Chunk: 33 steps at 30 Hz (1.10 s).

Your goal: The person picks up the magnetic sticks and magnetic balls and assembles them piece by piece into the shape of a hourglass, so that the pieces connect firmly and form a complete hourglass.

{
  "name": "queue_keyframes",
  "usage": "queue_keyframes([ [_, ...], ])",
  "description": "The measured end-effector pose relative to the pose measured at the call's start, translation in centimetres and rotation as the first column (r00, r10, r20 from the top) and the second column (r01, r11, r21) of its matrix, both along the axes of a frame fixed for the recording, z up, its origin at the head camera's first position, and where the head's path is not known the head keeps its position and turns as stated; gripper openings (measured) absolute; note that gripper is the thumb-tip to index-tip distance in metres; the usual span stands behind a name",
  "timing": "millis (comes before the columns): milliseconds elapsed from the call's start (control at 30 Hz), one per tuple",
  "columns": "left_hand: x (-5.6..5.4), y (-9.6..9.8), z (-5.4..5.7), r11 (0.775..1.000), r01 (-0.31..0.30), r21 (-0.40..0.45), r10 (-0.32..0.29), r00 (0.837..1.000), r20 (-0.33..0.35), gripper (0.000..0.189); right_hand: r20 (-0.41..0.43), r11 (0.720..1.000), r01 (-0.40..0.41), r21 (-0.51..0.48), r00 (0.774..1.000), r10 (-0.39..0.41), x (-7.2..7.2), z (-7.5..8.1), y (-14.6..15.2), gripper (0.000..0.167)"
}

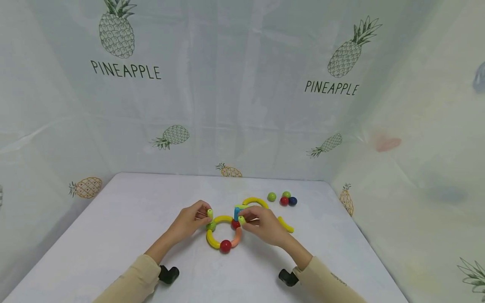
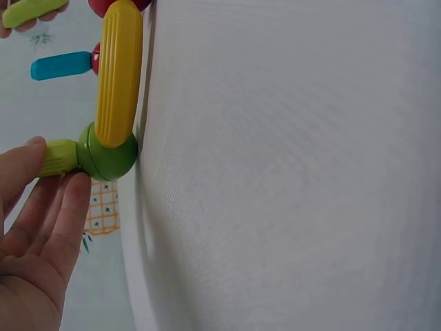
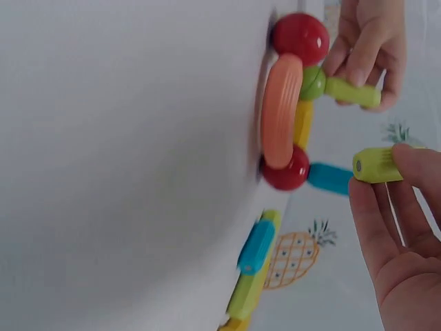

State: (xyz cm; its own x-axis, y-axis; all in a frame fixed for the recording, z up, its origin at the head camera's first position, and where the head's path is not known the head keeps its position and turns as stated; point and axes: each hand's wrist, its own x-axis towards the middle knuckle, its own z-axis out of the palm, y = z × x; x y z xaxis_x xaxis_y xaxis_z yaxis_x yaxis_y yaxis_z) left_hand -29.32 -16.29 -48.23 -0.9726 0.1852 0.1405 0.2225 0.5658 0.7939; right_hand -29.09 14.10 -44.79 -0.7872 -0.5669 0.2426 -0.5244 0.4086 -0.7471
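My left hand (image 1: 189,219) pinches a light green rod (image 2: 60,157) that stands upright on a green ball (image 2: 107,155). That ball belongs to a ring on the table, joined from yellow curved pieces (image 1: 212,239), an orange curved piece (image 3: 280,114) and red balls (image 1: 225,246). On the ring's right side, a blue rod (image 3: 329,178) rises from another red ball (image 3: 286,169). Next to it, my right hand (image 1: 267,225) holds a second light green rod (image 3: 379,165) between thumb and fingers, raised off the table. A dark dot marks this rod's end.
Behind the right hand lie a yellow curved piece (image 1: 255,200), a loose blue rod (image 3: 256,247) and a light green rod (image 3: 244,293). Another yellow curved piece (image 1: 285,224) is to the right. Farther back are green balls (image 1: 271,196), a red ball (image 1: 284,201) and a dark blue ball (image 1: 292,201).
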Motion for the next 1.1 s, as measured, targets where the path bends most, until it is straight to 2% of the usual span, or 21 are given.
queue_keyframes([
  [300,-0.1,-0.1,0.0,1.000,0.018,0.006,-0.018,1.000,-0.005,0.027,0.062,0.999,-0.032,-0.042,0.997,0.034,1.0,-0.5,-2.0,0.027],
  [800,0.0,-0.3,-0.1,0.999,0.031,0.020,-0.031,0.999,-0.017,0.024,0.063,0.995,-0.087,-0.051,0.994,0.090,1.6,-1.3,-3.5,0.027],
  [1100,-0.1,-0.3,-0.1,0.999,0.040,0.021,-0.040,0.999,-0.015,0.025,0.089,0.996,-0.081,-0.021,0.993,0.083,2.0,-1.2,-3.8,0.027],
])
